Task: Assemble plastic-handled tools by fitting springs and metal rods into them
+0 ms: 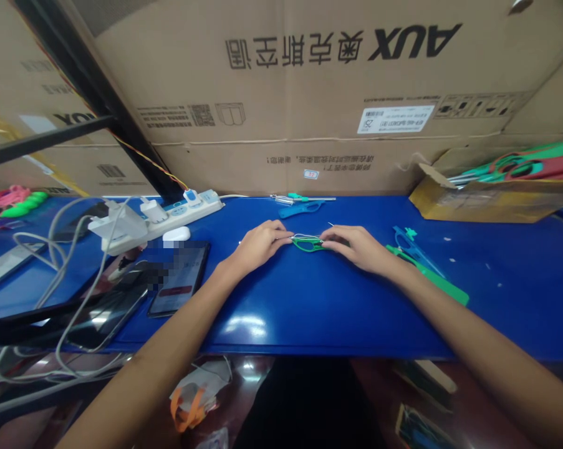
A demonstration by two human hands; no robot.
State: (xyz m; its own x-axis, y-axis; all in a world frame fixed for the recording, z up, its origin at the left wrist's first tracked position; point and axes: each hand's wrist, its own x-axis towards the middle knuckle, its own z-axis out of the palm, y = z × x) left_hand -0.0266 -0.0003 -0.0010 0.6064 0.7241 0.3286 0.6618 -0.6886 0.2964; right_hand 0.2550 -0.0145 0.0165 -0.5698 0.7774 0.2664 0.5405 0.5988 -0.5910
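Observation:
Over the blue table, my left hand (262, 244) pinches the left end of a small green looped plastic piece (309, 249). A thin white cord or wire (304, 236) runs along its upper edge. At the other end, the fingers of my right hand (356, 245) are closed on the same piece; its exact kind is too small to tell. To the right of my right hand lie a flat green plastic piece (442, 285) and a blue plastic piece (419, 251). Beyond my hands is a blue looped piece (301, 209) beside thin rods (312, 199).
A cardboard box (487, 202) of green and red plastic pieces stands back right. Large cartons (285, 125) wall the rear. At left are a power strip (178, 215) with cables, a white case (176, 236), a phone (181, 284) and a dark glossy device (108, 312).

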